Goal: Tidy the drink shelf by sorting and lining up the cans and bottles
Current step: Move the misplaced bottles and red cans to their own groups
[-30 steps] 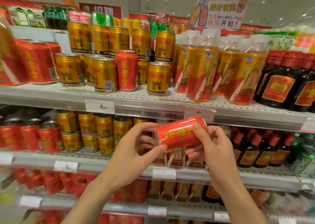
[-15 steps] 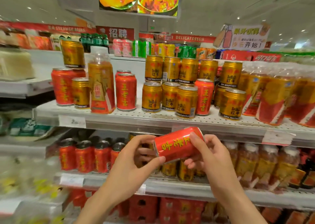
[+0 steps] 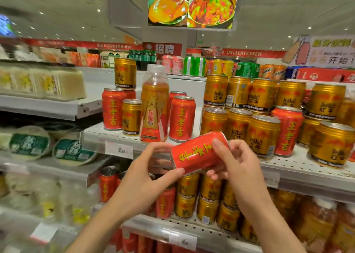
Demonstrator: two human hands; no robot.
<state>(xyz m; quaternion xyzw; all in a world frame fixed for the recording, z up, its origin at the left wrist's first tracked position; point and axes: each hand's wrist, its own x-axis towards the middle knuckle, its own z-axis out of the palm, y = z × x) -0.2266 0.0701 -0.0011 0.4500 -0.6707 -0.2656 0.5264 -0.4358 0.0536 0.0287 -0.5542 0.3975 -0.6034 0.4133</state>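
I hold a red can (image 3: 197, 152) with yellow characters on its side in front of the upper shelf (image 3: 299, 168). My left hand (image 3: 148, 177) grips its left end and my right hand (image 3: 236, 164) grips its right end. On the shelf behind stand red cans (image 3: 182, 118), a small gold can (image 3: 131, 116) and a tall gold-labelled bottle (image 3: 154, 106) at the left. Gold cans (image 3: 263, 135) are stacked in two layers at the right, with one red can (image 3: 287, 131) among them.
The shelf below carries more red cans (image 3: 108, 183) and gold cans (image 3: 209, 200). A neighbouring rack at the left holds packaged food (image 3: 28, 141). Price tags (image 3: 119, 149) line the shelf fronts. Colourful cans stand on a far shelf behind.
My view has swung left and upward along the shelf, bringing its left end and the neighbouring rack into sight. Both hands keep the same hold on the red can.
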